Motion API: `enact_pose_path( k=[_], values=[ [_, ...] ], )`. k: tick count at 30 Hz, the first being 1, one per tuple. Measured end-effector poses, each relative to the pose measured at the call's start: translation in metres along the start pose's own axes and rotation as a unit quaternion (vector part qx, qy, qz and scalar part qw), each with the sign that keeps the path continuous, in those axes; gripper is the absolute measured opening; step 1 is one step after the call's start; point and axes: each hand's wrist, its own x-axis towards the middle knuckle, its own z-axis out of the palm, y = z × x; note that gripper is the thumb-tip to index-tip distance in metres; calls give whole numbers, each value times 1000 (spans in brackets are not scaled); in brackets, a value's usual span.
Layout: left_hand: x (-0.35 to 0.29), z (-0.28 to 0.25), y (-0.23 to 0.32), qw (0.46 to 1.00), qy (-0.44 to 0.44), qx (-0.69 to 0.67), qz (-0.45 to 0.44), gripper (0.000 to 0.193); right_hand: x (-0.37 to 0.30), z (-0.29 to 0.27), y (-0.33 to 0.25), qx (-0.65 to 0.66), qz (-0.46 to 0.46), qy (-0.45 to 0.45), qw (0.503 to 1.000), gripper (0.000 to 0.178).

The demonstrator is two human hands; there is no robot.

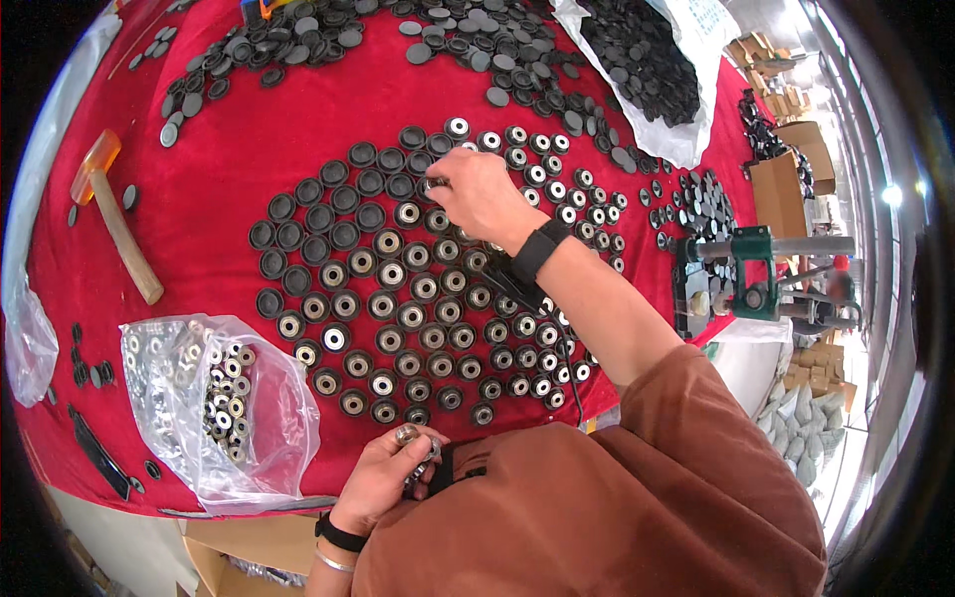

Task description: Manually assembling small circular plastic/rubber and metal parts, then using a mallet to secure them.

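Metal ring [435,183], as it appears, in right hand [482,199], just beside unfilled black cups [345,235].
Right hand: upper centre of frame, thumb and fingertips pinched nearly together on the ring, which the fingers mostly hide. Unfilled cups: upper left of centre, spreading left and down-left from those fingertips; round, hollow side up, so no long axis to match. Filled cups [390,274]: below the right hand and to its right. Left hand [383,473]: lower centre, well apart from the unfilled cups, fingers curled round several spare rings [406,434], count unclear. Of 2 hands, the right is nearer; leftward seems the direction that matters.
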Motion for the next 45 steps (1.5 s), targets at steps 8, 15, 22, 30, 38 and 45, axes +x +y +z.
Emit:
enact_pose_path(
  k=[8,15,22,30,38,45],
  values=[
    [3,3,8,996,6,-92,17,24,11,9,2,-55,-50,-68,995,13],
    [23,-3,44,993,37,-93,69,28,-4,-23,-59,-30,-134,-132,982,15],
    [22,-3,50,992,75,95,40,19,-48,-18,-100,260,-75,-218,938,18],
    [18,-1,20,998,39,32,-22,16,-52,28,-102,98,-159,-121,975,4],
    [13,1,22,998,48,14,-27,16,-54,36,-120,13,-199,-145,969,11],
    [8,5,17,999,24,-12,-26,18,5,-30,11,-36,68,15,997,17]
  ],
)
